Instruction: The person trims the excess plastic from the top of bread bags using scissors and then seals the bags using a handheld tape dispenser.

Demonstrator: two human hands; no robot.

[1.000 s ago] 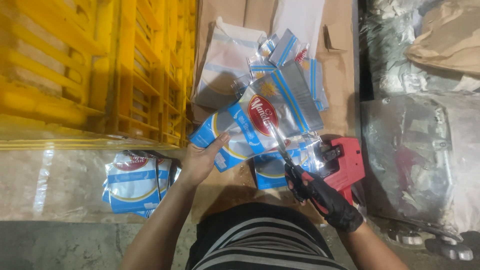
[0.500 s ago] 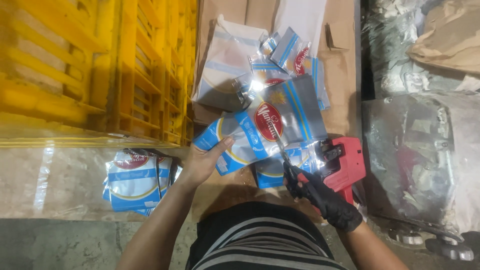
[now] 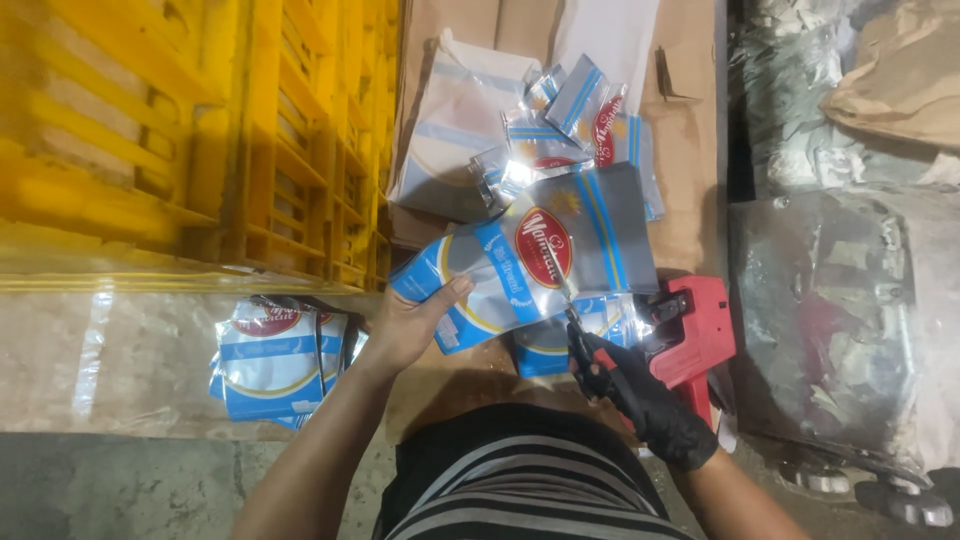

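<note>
Left hand (image 3: 412, 325) bare, fingers curled on the lower-left edge of a pouch (image 3: 530, 258), thumb on top. Pouch is flat, silver with blue stripes and a red oval emblem, held tilted above the cardboard (image 3: 690, 150), face up to the camera.

Right hand (image 3: 640, 395) in a black glove, clenched round the grip of a red label gun (image 3: 690, 325). Gun nose sits right at the pouch's lower-right edge; can't tell if it touches.

More pouches:
- loose pile (image 3: 570, 125) further up on the cardboard, just beyond the held one, several overlapping and tilted, glare on the foil
- one pouch (image 3: 545, 345) under the held one, partly hidden by it and the gloved hand
- stack (image 3: 275, 360) to the left of the left forearm, blue and white with a red emblem, lying flat, partly under clear plastic film (image 3: 120, 340)

White bag (image 3: 450, 130) lies on the cardboard left of the pile, touching it.

Yellow plastic crates (image 3: 150, 130) fill the upper left, next to the cardboard.

Right side: bundles wrapped in clear plastic (image 3: 830, 290), brown paper sack (image 3: 900, 70) at the top right corner. Contents too blurred to tell.

Person's striped shirt (image 3: 520, 480) at the bottom centre.
</note>
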